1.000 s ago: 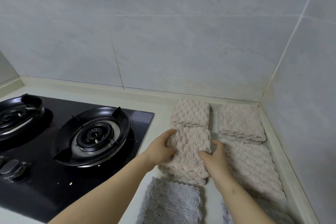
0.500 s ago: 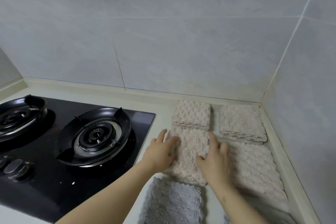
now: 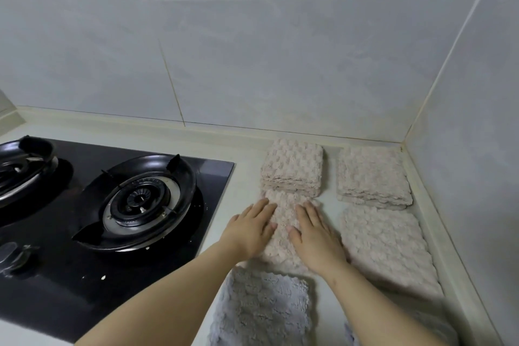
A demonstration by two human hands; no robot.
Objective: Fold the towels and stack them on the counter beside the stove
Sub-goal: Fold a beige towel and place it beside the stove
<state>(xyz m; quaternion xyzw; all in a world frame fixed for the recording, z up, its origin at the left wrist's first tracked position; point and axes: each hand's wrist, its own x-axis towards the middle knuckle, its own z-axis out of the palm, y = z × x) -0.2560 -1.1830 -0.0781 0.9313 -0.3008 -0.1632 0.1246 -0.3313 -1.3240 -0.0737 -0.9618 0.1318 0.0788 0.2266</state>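
Note:
A folded beige towel (image 3: 283,229) lies on the white counter (image 3: 247,177) just right of the stove. My left hand (image 3: 250,229) presses flat on its left side and my right hand (image 3: 316,233) presses flat on its right side, fingers straight. Behind it sits a stack of folded beige towels (image 3: 293,167), and a second folded beige stack (image 3: 372,177) stands in the corner. A larger beige towel (image 3: 384,247) lies to the right of my right hand. A grey towel (image 3: 262,307) lies in front, between my forearms.
The black glass stove (image 3: 70,247) with two burners (image 3: 143,199) fills the left. Tiled walls close off the back and the right side, meeting at the corner (image 3: 404,143). Part of another grey cloth (image 3: 438,326) shows at the bottom right.
My hands gripped the beige towel's edges a second ago; they have since flattened out on top of it, and the towel now lies flat against the rear stack.

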